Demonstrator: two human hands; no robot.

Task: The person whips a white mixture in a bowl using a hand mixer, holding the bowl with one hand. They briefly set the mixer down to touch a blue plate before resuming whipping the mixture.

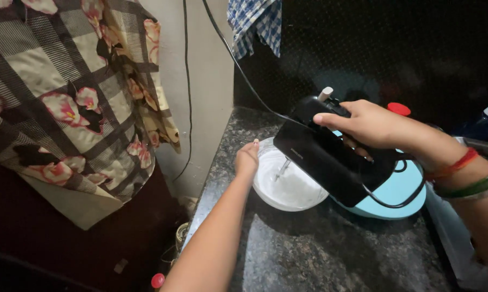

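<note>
A black electric hand mixer (pixel 330 157) is tilted over a clear bowl (pixel 265 186) of white cream on a dark granite counter (pixel 330 249). My right hand (pixel 371 125) grips the mixer's handle from above, thumb by its top switch. The metal beaters dip into the cream. My left hand (pixel 247 159) holds the bowl's left rim. The mixer's black cord loops under it and runs up the wall.
A light blue round lid or plate (pixel 398 192) lies right of the bowl, partly under the mixer. A red-capped item (pixel 399 108) and a blue bottle (pixel 487 121) stand behind. A checked cloth (pixel 254 24) hangs above. Floral fabric (pixel 76 103) hangs beyond the counter's left edge.
</note>
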